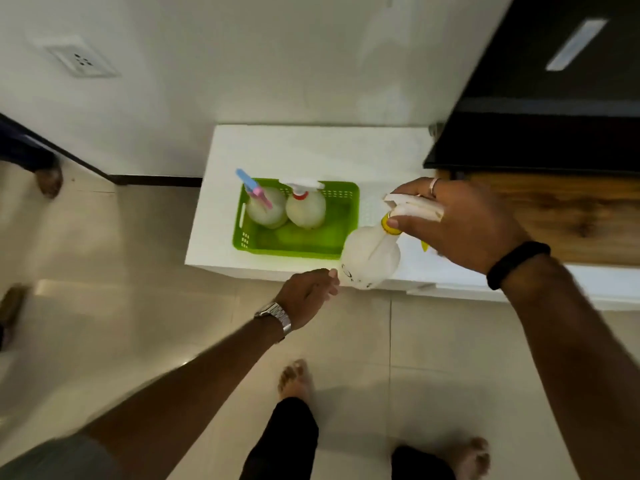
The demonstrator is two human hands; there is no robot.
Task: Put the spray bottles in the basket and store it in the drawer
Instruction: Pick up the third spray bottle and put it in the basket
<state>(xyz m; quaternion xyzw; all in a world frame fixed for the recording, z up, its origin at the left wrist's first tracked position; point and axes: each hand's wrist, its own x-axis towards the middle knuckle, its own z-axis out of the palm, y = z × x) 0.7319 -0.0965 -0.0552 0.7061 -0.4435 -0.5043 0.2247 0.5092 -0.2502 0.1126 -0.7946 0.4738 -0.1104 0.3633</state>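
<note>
A green plastic basket (249, 239) stands on the left end of a low white cabinet top (311, 150). Two white spray bottles stand in its far left part: one with a blue and pink trigger (264, 211), one with a white trigger and red collar (306, 209). My right hand (460, 223) grips the white trigger head of a third spray bottle (369, 261), which has a yellow collar and hangs tilted over the basket's near right corner. My left hand (308, 297) is below it, fingertips touching the bottle's base, holding nothing.
A dark cabinet (540, 98) hangs above a wooden shelf (571, 216) at the right. A wall socket (81, 60) is on the white wall at upper left. My bare feet (294, 377) stand on pale floor tiles. Another person's foot (50, 180) shows at left.
</note>
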